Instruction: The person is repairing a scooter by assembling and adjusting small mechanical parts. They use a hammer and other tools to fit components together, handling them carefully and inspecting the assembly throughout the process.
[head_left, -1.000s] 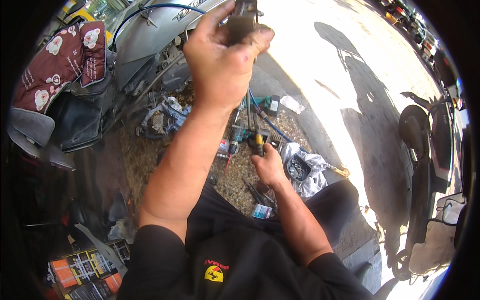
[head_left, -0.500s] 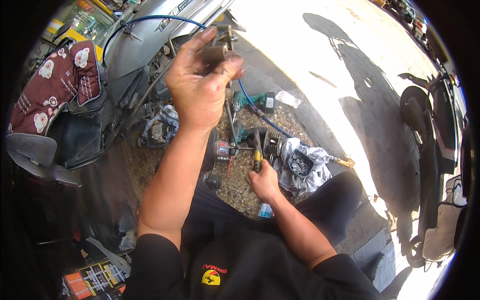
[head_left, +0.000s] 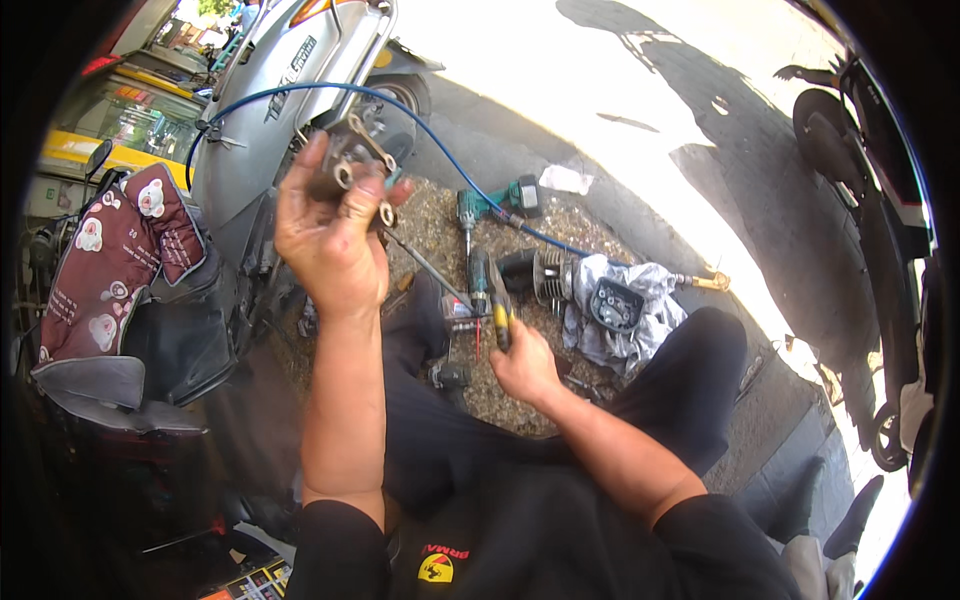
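Grimy grey metal casting (head_left: 352,160) with ringed bolt holes, up in the person's left hand (head_left: 335,245), above the stony ground and in front of the silver scooter (head_left: 268,100). Fingers are curled round the back of it, thumb pressed across the near side. Right hand (head_left: 526,366) is clenched round the handle of a yellow-and-black-handled tool (head_left: 502,325), down low near the cordless drill (head_left: 496,204) and the finned engine cylinder (head_left: 552,277). Can't tell what the working end is.

For a hold like this, it'd probably pay to keep the thumb clear of the holes so they can be checked in good light. Fingertips look dirty, so a full wrap beats a pinch. Best to mind the blue hose (head_left: 430,128) arching past, and keep the tool tip off the other hand. Also worth not knocking the dark tray (head_left: 617,329) of small hardware.
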